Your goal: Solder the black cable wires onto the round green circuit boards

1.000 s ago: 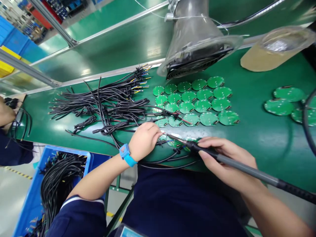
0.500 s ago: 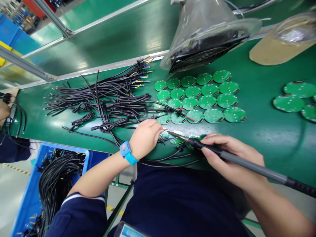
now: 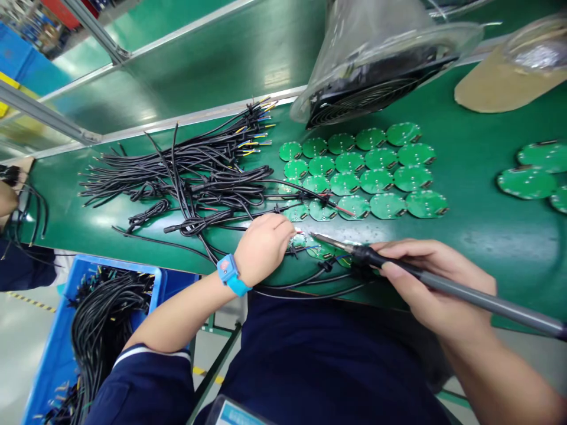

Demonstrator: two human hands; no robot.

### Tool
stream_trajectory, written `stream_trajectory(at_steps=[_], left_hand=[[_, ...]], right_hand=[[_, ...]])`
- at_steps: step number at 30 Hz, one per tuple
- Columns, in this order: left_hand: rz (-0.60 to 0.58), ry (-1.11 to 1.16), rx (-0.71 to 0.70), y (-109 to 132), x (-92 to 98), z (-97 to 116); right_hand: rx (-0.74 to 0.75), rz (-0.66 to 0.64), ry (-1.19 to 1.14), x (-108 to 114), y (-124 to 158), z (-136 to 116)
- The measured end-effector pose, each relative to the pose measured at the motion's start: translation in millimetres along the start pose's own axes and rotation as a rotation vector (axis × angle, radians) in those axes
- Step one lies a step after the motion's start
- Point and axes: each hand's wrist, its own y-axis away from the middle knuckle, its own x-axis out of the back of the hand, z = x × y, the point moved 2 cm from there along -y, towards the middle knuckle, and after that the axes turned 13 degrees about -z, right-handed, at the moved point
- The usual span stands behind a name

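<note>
The fingers of your left hand (image 3: 263, 245) are pinched close together, and a thin red wire (image 3: 300, 232) pokes out from their tips. It looks like they grip it, though your own hand hides part of the pinch. The wire's end is right by a small round board (image 3: 298, 241) near the front edge of the green table (image 3: 487, 248). I can't tell if the wire touches the board.

Your right hand (image 3: 443, 316) is wrapped around the soldering iron (image 3: 460, 291), a bit like a fat pencil. Its thin tip points at the wire's end, just beside it, with a little gap between them.

To me, the step in hand looks like joining this wire to the little board. The next move seems to call for a steady left pinch, the wire end sitting on its right spot, and a small, careful touch from the tip. Your left fingers are near that tip, and it may be hot, so mind them.

More green boards (image 3: 383, 206) lie in neat rows behind your hands, and a pile of black cables (image 3: 177, 171) is off to the left.
</note>
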Motion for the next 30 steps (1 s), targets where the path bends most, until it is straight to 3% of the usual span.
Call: stream_trajectory(at_steps=[9,19,25,30], left_hand=[[0.037,-0.216,-0.182,9,-3.8,-8],[0.044,-0.250,-0.118,6,-3.9,-1],[-0.085,-0.275,-0.100,4,3.1,2],[-0.217,-0.334,-0.042,-1,9.4,8]], right_hand=[[-0.018,-0.092,0.018,-2,2,6],[0.022,-0.099,0.151,-3,-1,1],[0.047,-0.115,0.146,-2,-2,1],[0.057,0.044,-0.108,4,4,3]])
